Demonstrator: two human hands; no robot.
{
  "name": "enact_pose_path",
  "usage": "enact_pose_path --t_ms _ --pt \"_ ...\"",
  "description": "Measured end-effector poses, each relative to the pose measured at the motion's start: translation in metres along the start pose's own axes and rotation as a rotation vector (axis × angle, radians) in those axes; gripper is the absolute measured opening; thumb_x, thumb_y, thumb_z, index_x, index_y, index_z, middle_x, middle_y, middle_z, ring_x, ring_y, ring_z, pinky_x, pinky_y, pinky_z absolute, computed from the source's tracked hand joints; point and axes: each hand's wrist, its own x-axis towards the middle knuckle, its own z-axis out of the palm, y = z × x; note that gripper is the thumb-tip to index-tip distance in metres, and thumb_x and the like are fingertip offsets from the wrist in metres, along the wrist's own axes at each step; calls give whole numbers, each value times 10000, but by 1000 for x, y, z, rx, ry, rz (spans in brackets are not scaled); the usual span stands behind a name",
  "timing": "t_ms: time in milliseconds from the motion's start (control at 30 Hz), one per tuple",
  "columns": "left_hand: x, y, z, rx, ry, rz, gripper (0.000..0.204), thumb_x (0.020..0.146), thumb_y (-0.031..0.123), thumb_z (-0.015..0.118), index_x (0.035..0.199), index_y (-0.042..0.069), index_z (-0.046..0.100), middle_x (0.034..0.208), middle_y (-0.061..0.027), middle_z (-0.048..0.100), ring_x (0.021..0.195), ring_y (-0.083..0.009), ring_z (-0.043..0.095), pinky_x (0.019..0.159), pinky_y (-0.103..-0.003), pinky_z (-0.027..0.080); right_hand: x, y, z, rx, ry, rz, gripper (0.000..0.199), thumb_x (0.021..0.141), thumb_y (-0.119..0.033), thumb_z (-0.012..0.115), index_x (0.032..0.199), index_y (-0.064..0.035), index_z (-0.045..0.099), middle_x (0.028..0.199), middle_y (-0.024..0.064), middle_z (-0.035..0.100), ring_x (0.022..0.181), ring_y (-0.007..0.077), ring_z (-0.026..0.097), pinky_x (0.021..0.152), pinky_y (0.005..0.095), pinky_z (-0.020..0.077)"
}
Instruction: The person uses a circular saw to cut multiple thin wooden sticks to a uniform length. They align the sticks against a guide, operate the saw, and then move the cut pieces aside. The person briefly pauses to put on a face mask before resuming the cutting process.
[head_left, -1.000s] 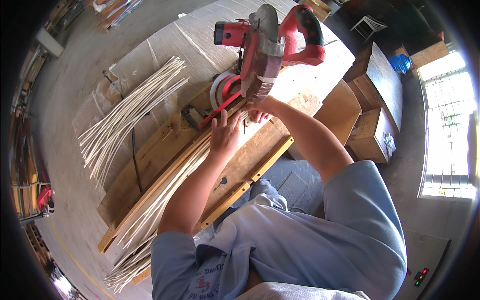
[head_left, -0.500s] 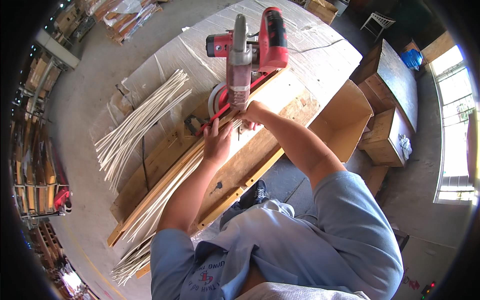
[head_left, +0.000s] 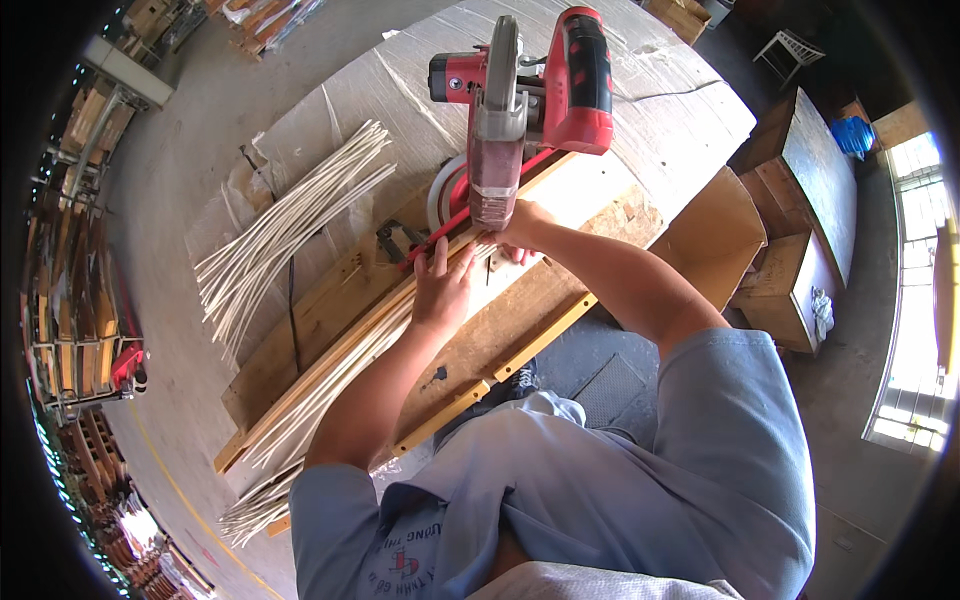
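Observation:
A bundle of thin pale wooden rods (head_left: 350, 368) lies along a wooden rail on the bench and runs up under the saw. My left hand (head_left: 442, 295) rests on this bundle, fingers stretched toward the red fence. Just below the saw's blade guard, my right hand (head_left: 522, 232) is closed around the rod ends; its fingertips are partly hidden. The red and black mitre saw (head_left: 497, 150) stands over both hands, its head close above the right one. A second pile of loose rods (head_left: 285, 235) lies to the left on the sheet-covered table.
Yellowish wooden strips (head_left: 540, 345) edge the bench nearest me. An open cardboard box (head_left: 712, 240) stands at the right, before a wooden cabinet (head_left: 800, 180). A dark cord (head_left: 292, 310) crosses the left of the bench. Racks of wood (head_left: 75, 290) line the far left.
The view has shifted slightly, so the saw and bench appear a little further right. My hands stay at the bundle under the saw, with little change in their grip.

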Motion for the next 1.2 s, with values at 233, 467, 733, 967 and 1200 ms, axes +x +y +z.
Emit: enact_pose_path --t_ms 233,467,733,967,1200 --pt "0 -6 -11 25 -99 15 387 960 114 606 1323 71 732 1479 -6 639 1345 -388 511 982 -532 457 -11 -10 1 -39 25 83 513 908 -575 791 768 -83 753 721 58 778 651 184 775 595 335 603" --pt "-1 -14 -14 -24 -146 11 354 956 118 617 1281 86 752 1458 38 653 1212 -336 538 945 -515 471 -14 -14 6 -7 39 97 506 902 -557 799 701 -97 737 683 41 759 638 166 763 555 310 571" --pt "1 -10 -9 7 -171 19 388 956 120 594 1316 141 737 1512 55 608 1299 -325 490 996 -523 463 -36 55 -38 892 267 83 308 1066 -329 600 1000 -48 708 856 147 768 579 211 703 445 344 504" --pt "-22 -40 2 48 -166 -30 391 980 217 553 1316 135 736 1517 28 594 1348 -378 484 1028 -591 444 -172 -129 -168 386 891 -291 578 1019 -531 522 962 -3 751 880 164 755 747 250 746 638 391 580" --pt "-8 -28 3 43 -138 15 377 987 208 542 1300 148 743 1530 34 593 1337 -356 461 991 -535 456 -146 -152 -194 -284 860 -88 350 906 -254 547 1061 -74 803 1038 131 793 941 284 766 826 449 581"
